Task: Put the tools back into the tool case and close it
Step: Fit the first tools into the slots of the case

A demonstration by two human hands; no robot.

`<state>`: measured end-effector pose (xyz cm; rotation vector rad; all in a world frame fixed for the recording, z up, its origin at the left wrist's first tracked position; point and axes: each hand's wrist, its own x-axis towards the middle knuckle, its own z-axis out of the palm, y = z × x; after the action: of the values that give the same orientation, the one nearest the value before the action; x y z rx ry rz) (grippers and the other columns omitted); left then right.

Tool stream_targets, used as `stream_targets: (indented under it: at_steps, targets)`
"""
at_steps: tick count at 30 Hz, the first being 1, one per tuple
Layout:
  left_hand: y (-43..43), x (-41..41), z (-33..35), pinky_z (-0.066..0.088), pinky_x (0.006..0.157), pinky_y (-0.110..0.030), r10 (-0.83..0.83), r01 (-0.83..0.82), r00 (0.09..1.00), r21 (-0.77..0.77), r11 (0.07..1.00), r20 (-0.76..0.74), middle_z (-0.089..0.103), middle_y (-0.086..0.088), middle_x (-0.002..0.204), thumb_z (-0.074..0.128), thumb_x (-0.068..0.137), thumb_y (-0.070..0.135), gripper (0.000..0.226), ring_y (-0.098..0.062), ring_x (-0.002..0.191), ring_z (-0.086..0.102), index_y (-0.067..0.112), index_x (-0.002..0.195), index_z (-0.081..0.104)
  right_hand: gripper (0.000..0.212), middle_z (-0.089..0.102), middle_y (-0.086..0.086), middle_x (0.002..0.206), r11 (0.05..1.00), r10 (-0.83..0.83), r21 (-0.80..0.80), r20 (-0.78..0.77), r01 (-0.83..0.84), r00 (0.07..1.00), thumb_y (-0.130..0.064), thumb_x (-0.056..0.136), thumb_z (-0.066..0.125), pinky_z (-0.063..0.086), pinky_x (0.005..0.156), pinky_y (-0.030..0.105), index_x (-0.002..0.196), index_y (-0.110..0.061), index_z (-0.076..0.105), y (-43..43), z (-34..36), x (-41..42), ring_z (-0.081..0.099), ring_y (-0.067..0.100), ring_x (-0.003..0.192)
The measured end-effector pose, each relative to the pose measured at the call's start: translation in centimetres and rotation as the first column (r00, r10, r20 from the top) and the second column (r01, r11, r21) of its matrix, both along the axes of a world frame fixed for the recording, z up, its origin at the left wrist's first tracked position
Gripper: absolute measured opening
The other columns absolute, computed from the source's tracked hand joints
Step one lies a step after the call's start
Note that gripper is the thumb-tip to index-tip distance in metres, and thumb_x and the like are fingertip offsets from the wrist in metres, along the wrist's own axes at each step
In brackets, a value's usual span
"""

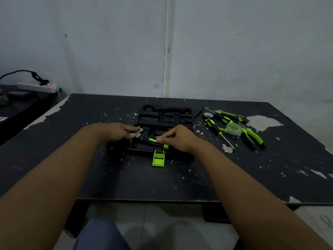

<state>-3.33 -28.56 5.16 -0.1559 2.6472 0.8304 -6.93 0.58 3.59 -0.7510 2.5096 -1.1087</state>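
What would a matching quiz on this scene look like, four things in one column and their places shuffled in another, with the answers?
1 hammer
2 tape measure
3 green latch
4 power strip

A on the side table, far left
B among loose tools right of the tool case
C gripped by left hand and right hand
D at the tool case's near edge

Pairs: 1-C, 2-B, 3-D, 4-A.

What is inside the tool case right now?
Only the hammer shows in the near half of the tool case, gripped by the left hand and right hand. The far half shows bare slots. The hands cover part of the near half.
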Motion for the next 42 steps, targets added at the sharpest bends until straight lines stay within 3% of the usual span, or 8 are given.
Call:
stream_targets:
  at_steps: [5, 15, 20, 22, 25, 31, 37, 42]
  targets:
    - [0.5, -0.2, 1.0, 0.049, 0.076, -0.028, 0.070, -0.073, 0.996, 0.041, 0.996, 0.059, 0.055, 0.005, 0.147, 0.073, 0.097, 0.032, 0.048, -0.018, 0.107, 0.062, 0.065, 0.129, 0.058, 0.019, 0.076, -0.027, 0.108, 0.993, -0.004, 0.121, -0.057, 0.011, 0.998, -0.063, 0.086, 0.076, 0.055, 0.104, 0.036, 0.101, -0.052, 0.080, 0.0, 0.7, 0.3, 0.067, -0.002, 0.107]
    - [1.3, 0.1, 2.1, 0.047, 0.066, -0.027, 0.097, -0.095, 0.994, -0.043, 0.995, 0.055, 0.060, -0.002, 0.137, 0.081, 0.090, 0.035, 0.056, -0.017, 0.073, 0.054, 0.061, 0.133, 0.058, 0.017, 0.070, -0.042, 0.102, 0.980, 0.042, 0.196, -0.073, -0.027, 0.996, -0.071, 0.083, 0.073, 0.054, 0.104, 0.037, 0.097, -0.062, 0.076, 0.1, 0.2, -0.9, 0.065, -0.008, 0.107]
    - [2.5, -0.4, 2.6, 0.047, 0.072, -0.023, 0.100, -0.102, 0.995, -0.166, 0.981, -0.020, 0.065, 0.006, 0.127, 0.085, 0.086, 0.030, 0.058, -0.009, 0.090, 0.062, 0.050, 0.136, 0.063, 0.018, 0.071, -0.041, 0.103, 0.986, 0.087, 0.146, -0.004, -0.086, 0.996, -0.063, 0.082, 0.079, 0.049, 0.110, 0.034, 0.096, -0.052, 0.081, -0.1, 0.0, -1.8, 0.063, -0.014, 0.111]
    - [2.8, -0.5, 2.3, 0.046, 0.065, -0.022, 0.123, -0.128, 0.991, -0.146, 0.981, -0.043, 0.068, 0.010, 0.120, 0.086, 0.086, 0.025, 0.057, -0.002, 0.082, 0.059, 0.047, 0.135, 0.066, 0.017, 0.072, -0.040, 0.103, 0.986, 0.090, 0.140, 0.006, -0.090, 0.996, -0.062, 0.081, 0.080, 0.048, 0.111, 0.034, 0.094, -0.052, 0.082, -0.2, -0.1, -1.9, 0.063, -0.013, 0.112]
    - [3.3, -0.2, 2.2, 0.043, 0.080, -0.021, 0.131, -0.141, 0.989, -0.161, 0.977, -0.070, 0.064, 0.016, 0.102, 0.083, 0.088, 0.020, 0.054, 0.001, 0.077, 0.054, 0.043, 0.134, 0.068, 0.015, 0.071, -0.041, 0.101, 0.987, 0.075, 0.142, -0.017, -0.072, 0.997, -0.064, 0.081, 0.079, 0.049, 0.110, 0.036, 0.093, -0.054, 0.081, -0.1, -0.1, -1.6, 0.063, -0.013, 0.111]
    - [3.0, 0.4, 1.5, 0.047, 0.102, -0.027, 0.100, -0.118, 0.991, -0.216, 0.969, -0.092, 0.068, 0.010, 0.133, 0.079, 0.090, 0.023, 0.053, -0.015, 0.112, 0.063, 0.047, 0.136, 0.065, 0.020, 0.074, -0.035, 0.099, 0.984, -0.030, 0.169, -0.144, 0.055, 0.989, -0.078, 0.078, 0.071, 0.056, 0.097, 0.035, 0.095, -0.068, 0.073, 0.0, -0.3, 0.1, 0.067, -0.003, 0.102]
    - [4.5, 1.3, 1.7, 0.032, 0.087, -0.019, 0.045, -0.086, 0.989, -0.304, 0.949, -0.141, 0.058, -0.002, 0.147, 0.064, 0.102, 0.021, 0.053, -0.014, 0.109, 0.053, 0.037, 0.151, 0.052, 0.018, 0.075, -0.031, 0.105, 0.983, -0.073, 0.149, -0.242, 0.111, 0.968, -0.077, 0.081, 0.069, 0.056, 0.099, 0.041, 0.098, -0.070, 0.071, -0.1, -0.9, 0.9, 0.065, 0.005, 0.114]
    - [4.4, 2.1, 1.3, 0.039, 0.095, -0.024, 0.057, -0.101, 0.985, -0.280, 0.955, -0.160, 0.059, -0.006, 0.147, 0.061, 0.103, 0.022, 0.054, -0.021, 0.119, 0.059, 0.038, 0.153, 0.049, 0.017, 0.075, -0.032, 0.103, 0.977, -0.112, 0.141, -0.293, 0.159, 0.950, -0.077, 0.081, 0.068, 0.055, 0.099, 0.042, 0.096, -0.069, 0.072, -0.3, -1.2, 1.5, 0.063, 0.009, 0.117]
